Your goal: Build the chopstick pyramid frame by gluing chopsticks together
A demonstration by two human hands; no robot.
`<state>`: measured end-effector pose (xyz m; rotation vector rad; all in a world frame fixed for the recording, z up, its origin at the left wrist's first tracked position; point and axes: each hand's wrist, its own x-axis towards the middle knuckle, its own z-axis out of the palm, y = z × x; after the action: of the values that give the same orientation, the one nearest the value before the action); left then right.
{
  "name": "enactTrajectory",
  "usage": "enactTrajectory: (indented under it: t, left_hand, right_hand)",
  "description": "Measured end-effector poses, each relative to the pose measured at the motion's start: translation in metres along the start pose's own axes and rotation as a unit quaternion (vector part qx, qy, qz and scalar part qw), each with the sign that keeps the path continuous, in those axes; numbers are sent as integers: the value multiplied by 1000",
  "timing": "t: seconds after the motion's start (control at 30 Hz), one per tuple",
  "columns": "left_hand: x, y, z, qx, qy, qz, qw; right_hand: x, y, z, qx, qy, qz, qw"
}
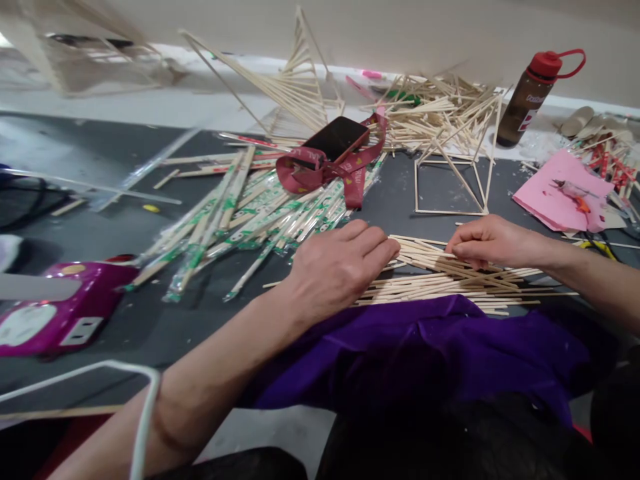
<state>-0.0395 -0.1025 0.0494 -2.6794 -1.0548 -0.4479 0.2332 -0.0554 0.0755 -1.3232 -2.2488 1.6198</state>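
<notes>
A loose bundle of thin wooden sticks (425, 285) lies on the dark table in front of me, its near edge against purple cloth (400, 347). My left hand (345, 260) is closed, back upward, with its fingers curled over the left ends of some sticks; its palm is hidden. On the right side of the bundle, my right hand (487, 241) is closed too, thumb and fingers pinched on the sticks. Several sticks cross at an angle between the two hands. Just beyond them stands a stick frame (417, 187) with a square base.
Wrapped chopsticks (260, 217) lie beyond my left hand, with a phone (340, 139) and red lanyard (303, 170) on top. Farther back are a stick pile (440, 110), a twisted stick model (285, 93) and a bottle (527, 100). Pink paper (540, 187) lies right; a purple device (95, 293) left.
</notes>
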Motion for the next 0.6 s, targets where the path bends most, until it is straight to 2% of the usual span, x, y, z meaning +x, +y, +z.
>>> enactTrajectory:
  t: [0.1, 0.23, 0.33, 0.4, 0.47, 0.53, 0.6]
  left_hand:
    - [2, 2, 4, -8, 0, 1, 1000]
    - [5, 5, 8, 20, 16, 11, 1000]
    - [8, 5, 9, 34, 13, 41, 999]
    - [9, 4, 9, 29, 17, 36, 999]
    - [9, 4, 10, -3, 49, -1, 999]
    - [8, 4, 10, -84, 85, -74, 990]
    - [8, 7, 8, -220, 90, -178, 955]
  right_hand:
    - [0, -2, 0, -70, 9, 0, 997]
    - [-1, -1, -1, -89, -15, -9, 996]
    - [-1, 3, -3, -50, -43, 9, 998]
    - [-1, 8, -2, 23, -71, 23, 997]
    - [-2, 13, 3, 111, -101, 39, 988]
    - [-4, 17, 8, 172, -115, 57, 977]
    - [-7, 20, 12, 186, -103, 56, 976]
